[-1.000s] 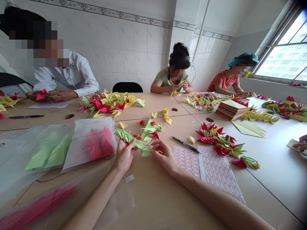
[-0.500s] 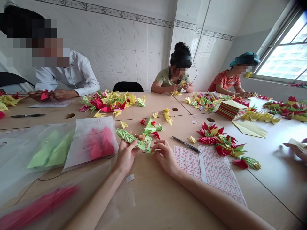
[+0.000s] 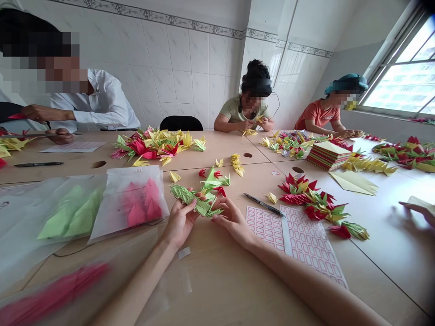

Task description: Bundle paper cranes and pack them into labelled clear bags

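A green string of nested folded-paper cranes (image 3: 184, 194) rests across my left hand (image 3: 181, 222), whose thumb presses on its middle. At the string's right end, the fingers of my right hand (image 3: 235, 222) pinch the pointed green paper tips; exactly which fold they grip is partly hidden. Just beyond my hands, a loose green folded crane (image 3: 212, 179) lies on the table with small red folded pieces (image 3: 220, 192) beside it. A yellow folded piece (image 3: 175, 176) sits a little to the left.
Plastic bags with green (image 3: 73, 213) and pink folded paper (image 3: 142, 201) lie at left. On the right are a pen (image 3: 264, 204), a label sheet (image 3: 312, 244), red-yellow-green paper cranes (image 3: 314, 199) and a paper stack (image 3: 329, 156). Several people sit around the table.
My left hand and the green string have shifted slightly right, and my right hand's fingers have closed in at its end. The person at left has raised one hand, holding red paper.
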Motion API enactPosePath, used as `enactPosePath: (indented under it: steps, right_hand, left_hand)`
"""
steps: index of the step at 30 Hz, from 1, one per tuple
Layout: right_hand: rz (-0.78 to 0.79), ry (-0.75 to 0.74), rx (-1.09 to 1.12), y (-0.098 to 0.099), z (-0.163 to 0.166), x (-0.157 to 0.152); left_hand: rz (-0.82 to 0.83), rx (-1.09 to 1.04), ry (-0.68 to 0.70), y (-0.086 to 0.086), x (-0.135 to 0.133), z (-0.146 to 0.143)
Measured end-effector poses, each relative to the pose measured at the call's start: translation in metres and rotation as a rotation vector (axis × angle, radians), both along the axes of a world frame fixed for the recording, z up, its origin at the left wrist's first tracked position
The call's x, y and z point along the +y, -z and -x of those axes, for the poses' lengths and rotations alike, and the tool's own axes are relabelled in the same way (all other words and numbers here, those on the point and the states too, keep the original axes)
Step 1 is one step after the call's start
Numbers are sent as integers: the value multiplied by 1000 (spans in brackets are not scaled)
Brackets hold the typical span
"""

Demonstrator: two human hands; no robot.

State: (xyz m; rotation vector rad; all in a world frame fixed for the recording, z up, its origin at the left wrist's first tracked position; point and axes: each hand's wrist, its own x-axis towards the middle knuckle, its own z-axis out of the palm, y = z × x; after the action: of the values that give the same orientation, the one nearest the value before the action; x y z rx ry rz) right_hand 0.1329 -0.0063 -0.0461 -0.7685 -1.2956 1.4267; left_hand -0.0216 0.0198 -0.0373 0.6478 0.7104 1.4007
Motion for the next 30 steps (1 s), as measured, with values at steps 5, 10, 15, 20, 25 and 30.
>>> enactPosePath:
  steps: [5, 10, 15, 20, 25, 30]
  right_hand:
    - [-8, 16, -2, 3, 1, 3]
    - [6, 40, -50, 7, 3, 5]
    - [-126, 181, -268, 11, 2, 6]
    - [-180, 241, -389, 12, 0, 7]
    - [-228, 255, -399, 15, 0, 7]
    - [-240, 264, -403, 9, -1, 4]
  left_hand:
    - [7, -15, -10, 1, 3, 2]
    - [2, -34, -41, 4, 6, 5]
    - [11, -45, -61, 5, 6, 4]
    - [-4, -37, -69, 4, 6, 4]
    - [-12, -32, -78, 3, 6, 4]
    - [-13, -39, -65, 4, 8, 4]
